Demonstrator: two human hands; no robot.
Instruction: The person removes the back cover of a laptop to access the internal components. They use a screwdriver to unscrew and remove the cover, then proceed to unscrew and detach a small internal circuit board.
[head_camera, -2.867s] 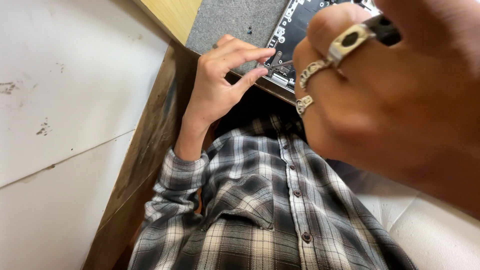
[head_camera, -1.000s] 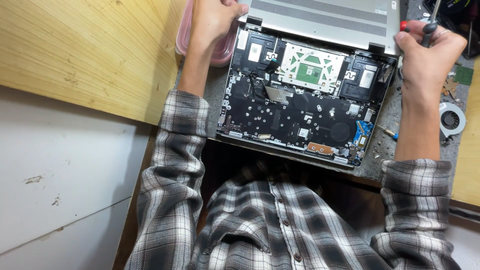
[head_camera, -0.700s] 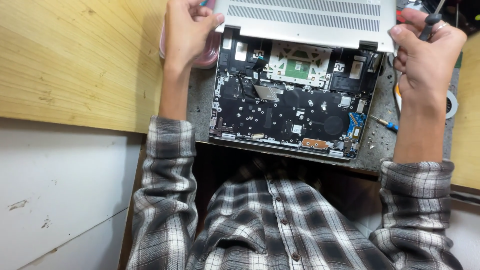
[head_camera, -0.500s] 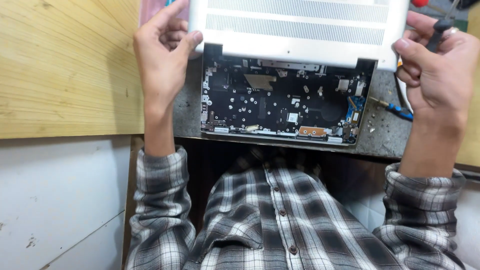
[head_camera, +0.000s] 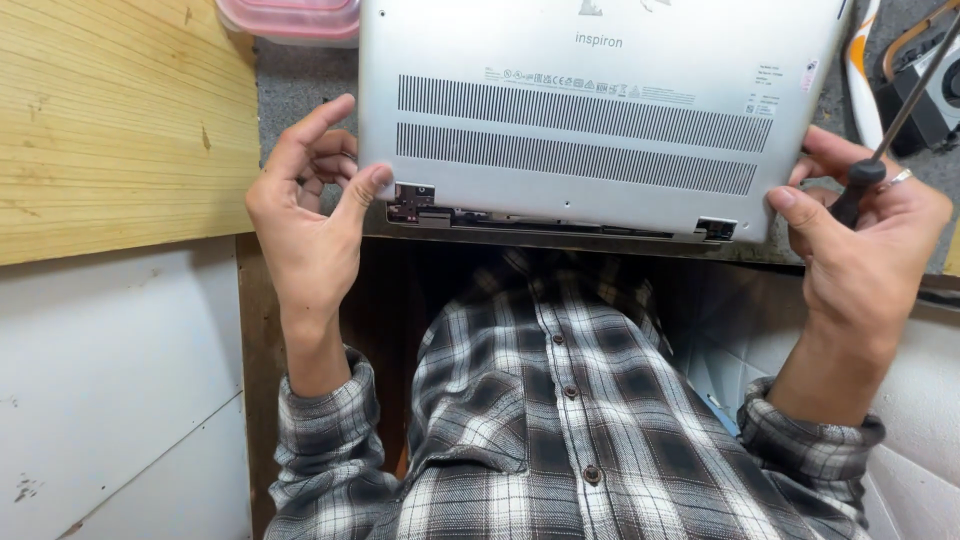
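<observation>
A pink plastic container (head_camera: 292, 18) sits on the grey mat (head_camera: 300, 90) above the left hand; a pale wooden board (head_camera: 115, 120) spreads out to that hand's left, a white panel (head_camera: 110, 400) below it; beyond the right hand lie a small black fan (head_camera: 925, 95) and a white-and-orange tool (head_camera: 862, 50).

laptop base cover (head_camera: 600, 110) top cut off, pink container (head_camera: 290, 18) mostly cropped

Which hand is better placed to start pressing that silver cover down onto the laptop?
Probably the left hand: it is empty, thumb already on the silver bottom cover by the hinge corner. The right hand grips the cover's edge too, but also holds a screwdriver.
</observation>
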